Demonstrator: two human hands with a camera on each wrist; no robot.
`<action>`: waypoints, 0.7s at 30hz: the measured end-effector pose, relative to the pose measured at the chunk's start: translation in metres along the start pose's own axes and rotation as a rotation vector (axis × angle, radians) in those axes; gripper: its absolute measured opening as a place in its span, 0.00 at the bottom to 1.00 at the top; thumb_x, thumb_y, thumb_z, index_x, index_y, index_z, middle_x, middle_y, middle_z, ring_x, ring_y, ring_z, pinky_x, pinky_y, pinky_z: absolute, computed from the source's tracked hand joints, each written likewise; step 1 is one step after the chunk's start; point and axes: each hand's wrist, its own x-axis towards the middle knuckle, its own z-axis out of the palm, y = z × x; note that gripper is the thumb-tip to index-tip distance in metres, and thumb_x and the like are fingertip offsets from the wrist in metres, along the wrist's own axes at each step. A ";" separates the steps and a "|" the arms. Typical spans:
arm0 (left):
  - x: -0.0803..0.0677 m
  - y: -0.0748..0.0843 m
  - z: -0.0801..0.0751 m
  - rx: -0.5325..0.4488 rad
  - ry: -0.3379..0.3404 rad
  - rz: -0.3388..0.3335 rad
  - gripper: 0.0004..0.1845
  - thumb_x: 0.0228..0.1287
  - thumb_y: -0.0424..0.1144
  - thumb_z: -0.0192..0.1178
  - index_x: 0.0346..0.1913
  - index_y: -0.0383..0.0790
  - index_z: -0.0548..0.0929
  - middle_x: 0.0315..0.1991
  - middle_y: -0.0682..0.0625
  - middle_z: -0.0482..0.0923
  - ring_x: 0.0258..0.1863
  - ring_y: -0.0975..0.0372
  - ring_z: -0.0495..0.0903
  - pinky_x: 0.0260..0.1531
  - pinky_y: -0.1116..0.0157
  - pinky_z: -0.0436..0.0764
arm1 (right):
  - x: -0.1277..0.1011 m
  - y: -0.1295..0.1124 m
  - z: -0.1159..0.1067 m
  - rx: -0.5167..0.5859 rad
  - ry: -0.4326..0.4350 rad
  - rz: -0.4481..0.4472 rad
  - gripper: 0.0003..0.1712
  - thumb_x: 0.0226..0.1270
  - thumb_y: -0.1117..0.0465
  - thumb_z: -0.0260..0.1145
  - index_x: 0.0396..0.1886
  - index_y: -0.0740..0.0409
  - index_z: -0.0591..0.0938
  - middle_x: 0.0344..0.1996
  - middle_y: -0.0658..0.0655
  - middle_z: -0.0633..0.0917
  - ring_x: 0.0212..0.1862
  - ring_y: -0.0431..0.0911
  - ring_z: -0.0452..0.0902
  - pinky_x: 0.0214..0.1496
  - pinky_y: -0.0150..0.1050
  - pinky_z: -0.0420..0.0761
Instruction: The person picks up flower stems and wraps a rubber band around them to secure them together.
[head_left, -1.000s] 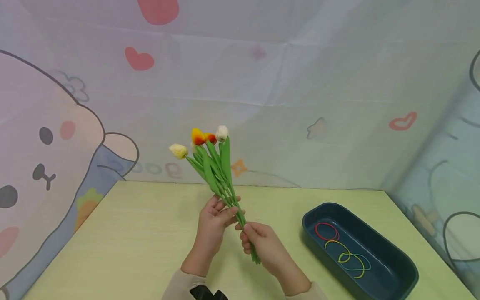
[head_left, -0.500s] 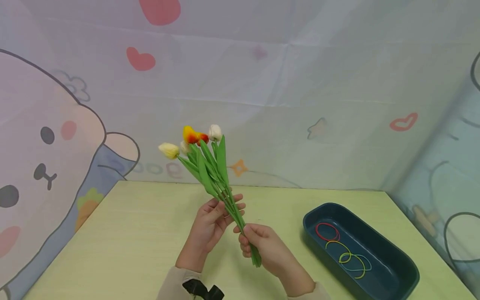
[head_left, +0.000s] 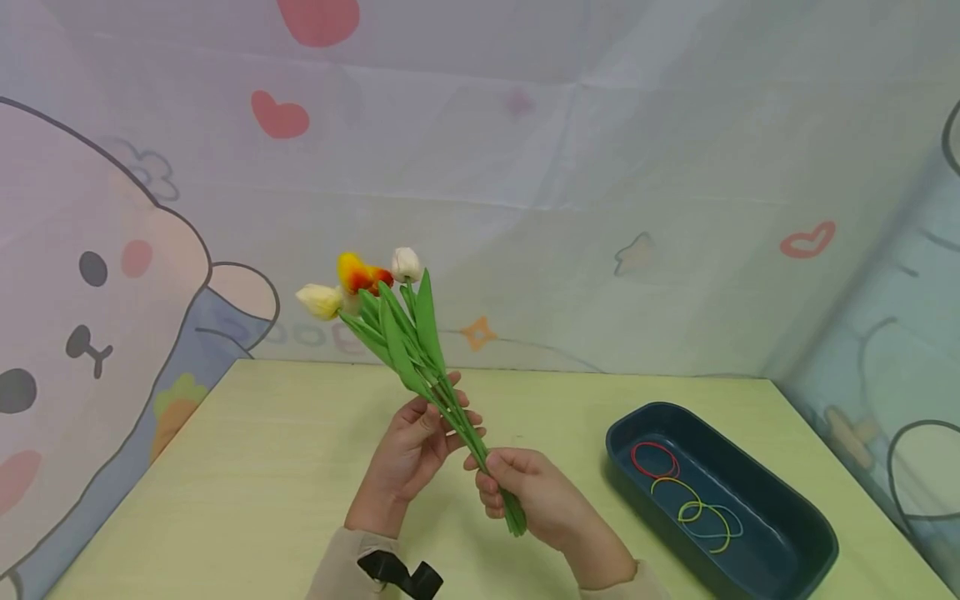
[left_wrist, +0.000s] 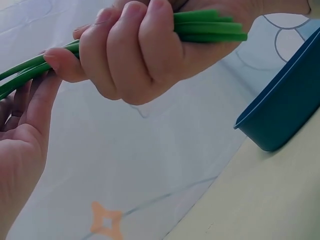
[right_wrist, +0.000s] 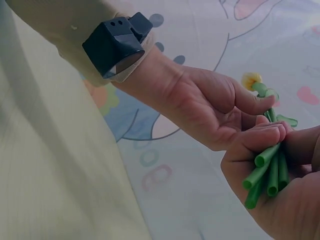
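Observation:
A bunch of artificial tulips (head_left: 397, 333) with yellow, orange-red and white heads is held up over the table, leaning up and to the left. My right hand (head_left: 497, 483) grips the lower stems in a fist, with the cut ends (right_wrist: 265, 175) sticking out below it. My left hand (head_left: 444, 417) sits just above on the stems, thumb on one side and fingers on the other. In the left wrist view, the right hand (left_wrist: 125, 55) is wrapped round the green stems (left_wrist: 210, 27), and the left hand's fingers (left_wrist: 30, 105) lie against them.
A dark blue tray (head_left: 622, 442) stands on the right of the pale green table (head_left: 262, 467), with several coloured rubber bands (head_left: 690, 504) inside. A cartoon-printed backdrop (head_left: 112, 275) closes off the back and both sides. A black wrist device (right_wrist: 117, 42) sits on my left forearm.
The bunch has swung to the left, its flower heads now further left. Both hands keep their hold and have shifted only slightly.

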 end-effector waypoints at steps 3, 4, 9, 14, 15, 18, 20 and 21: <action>0.000 0.002 0.000 0.007 -0.008 -0.007 0.20 0.74 0.37 0.46 0.65 0.45 0.74 0.50 0.54 0.81 0.49 0.61 0.83 0.55 0.60 0.82 | 0.000 0.000 -0.001 -0.011 -0.015 0.003 0.12 0.80 0.61 0.46 0.44 0.62 0.75 0.25 0.47 0.70 0.26 0.36 0.66 0.30 0.26 0.71; 0.000 0.002 0.000 0.013 -0.010 -0.008 0.20 0.75 0.37 0.46 0.65 0.46 0.74 0.49 0.54 0.80 0.49 0.61 0.83 0.55 0.60 0.82 | 0.000 0.000 -0.001 -0.014 -0.017 0.006 0.12 0.80 0.61 0.46 0.44 0.62 0.75 0.25 0.47 0.70 0.26 0.36 0.66 0.30 0.26 0.71; 0.000 0.004 0.000 0.045 -0.009 -0.006 0.19 0.76 0.37 0.43 0.64 0.45 0.75 0.48 0.53 0.79 0.48 0.61 0.83 0.53 0.60 0.83 | -0.001 -0.002 -0.001 -0.031 -0.016 0.026 0.13 0.80 0.61 0.46 0.46 0.66 0.75 0.25 0.47 0.70 0.26 0.36 0.66 0.30 0.26 0.71; 0.000 0.005 0.003 0.092 0.025 -0.010 0.16 0.77 0.36 0.42 0.57 0.44 0.79 0.45 0.54 0.79 0.46 0.61 0.84 0.51 0.61 0.84 | -0.001 -0.004 -0.002 -0.064 0.000 0.040 0.17 0.79 0.62 0.46 0.49 0.74 0.73 0.25 0.47 0.71 0.26 0.35 0.66 0.30 0.26 0.72; 0.000 0.005 0.003 0.103 0.035 -0.012 0.16 0.77 0.36 0.42 0.55 0.44 0.79 0.45 0.54 0.80 0.46 0.61 0.84 0.50 0.61 0.84 | 0.000 -0.004 -0.002 -0.071 0.003 0.043 0.18 0.79 0.62 0.46 0.50 0.75 0.73 0.25 0.47 0.71 0.26 0.35 0.66 0.30 0.26 0.72; 0.000 0.006 0.005 0.136 0.063 -0.025 0.14 0.77 0.36 0.42 0.52 0.44 0.80 0.43 0.54 0.80 0.45 0.61 0.84 0.48 0.62 0.85 | 0.000 -0.005 -0.003 -0.094 0.007 0.052 0.20 0.79 0.61 0.46 0.51 0.78 0.72 0.25 0.47 0.72 0.26 0.36 0.67 0.30 0.26 0.72; 0.000 0.007 0.006 0.166 0.090 -0.042 0.14 0.76 0.36 0.43 0.50 0.44 0.80 0.43 0.54 0.80 0.45 0.62 0.84 0.47 0.63 0.86 | -0.001 -0.005 -0.005 -0.115 0.009 0.052 0.21 0.79 0.61 0.46 0.51 0.80 0.72 0.25 0.47 0.72 0.27 0.36 0.67 0.30 0.26 0.72; 0.000 0.007 0.006 0.183 0.107 -0.052 0.13 0.76 0.36 0.44 0.49 0.45 0.80 0.42 0.54 0.80 0.44 0.62 0.84 0.46 0.63 0.86 | -0.001 -0.005 -0.006 -0.127 0.008 0.050 0.21 0.79 0.61 0.46 0.51 0.80 0.72 0.25 0.47 0.72 0.27 0.36 0.67 0.30 0.26 0.72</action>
